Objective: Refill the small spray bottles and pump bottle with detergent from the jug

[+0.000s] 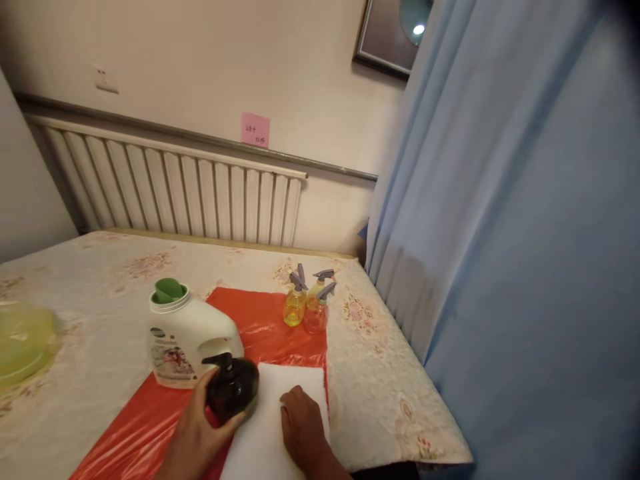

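Fingers of the left hand [197,430] are gripping the dark pump bottle [233,395] around its rounded body, with the thumb lying along the near side. Fingers of the right hand [303,423] are curling over the white cloth [270,407]; whether they are pinching it, one cannot tell. This bottle is showing just in front of the white jug [197,333], over the left part of the cloth; if its base is touching below, the hand is hiding it. Its surface is shining, so it is probably feeling smooth and stiff, and rather slippery for wet skin. How full it is remains hidden, so moderate weight seems a fair guess. The wide body is offering the safest hold; the pump head may be turning or pressing down under force. Behind, 3 spray bottles [295,309] are standing near the far edge of the red sheet [267,323].
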### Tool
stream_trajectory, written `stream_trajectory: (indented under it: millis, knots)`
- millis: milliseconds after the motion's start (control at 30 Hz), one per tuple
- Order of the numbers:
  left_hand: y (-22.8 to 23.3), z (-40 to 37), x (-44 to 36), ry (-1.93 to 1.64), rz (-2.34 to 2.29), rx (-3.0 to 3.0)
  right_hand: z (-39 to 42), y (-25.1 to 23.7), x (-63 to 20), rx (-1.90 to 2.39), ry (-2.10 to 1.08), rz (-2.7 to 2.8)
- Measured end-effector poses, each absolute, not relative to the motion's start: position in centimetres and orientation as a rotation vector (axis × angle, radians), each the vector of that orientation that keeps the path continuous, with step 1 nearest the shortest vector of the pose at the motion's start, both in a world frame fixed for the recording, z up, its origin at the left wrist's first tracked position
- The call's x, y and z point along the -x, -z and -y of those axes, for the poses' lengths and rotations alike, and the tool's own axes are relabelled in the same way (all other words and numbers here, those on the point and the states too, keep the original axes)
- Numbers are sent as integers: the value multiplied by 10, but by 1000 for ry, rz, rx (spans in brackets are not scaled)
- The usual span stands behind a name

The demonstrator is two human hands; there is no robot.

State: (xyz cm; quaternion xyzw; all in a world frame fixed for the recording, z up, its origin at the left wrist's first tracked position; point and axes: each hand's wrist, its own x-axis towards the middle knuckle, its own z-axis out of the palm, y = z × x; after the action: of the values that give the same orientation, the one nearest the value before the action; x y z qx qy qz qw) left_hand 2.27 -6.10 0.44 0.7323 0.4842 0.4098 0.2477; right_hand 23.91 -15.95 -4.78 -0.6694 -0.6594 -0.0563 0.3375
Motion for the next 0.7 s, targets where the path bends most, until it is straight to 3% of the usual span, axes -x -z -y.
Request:
stream_trajectory:
  millis: [267, 700]
  knots:
    - [-22, 22, -123, -1104, -1096, -1915, 157, 49, -238, 1765, 164, 1704]
    - [24, -26, -226, -1117, -1018, -1865, 145, 66, -242, 1700, 212, 1665]
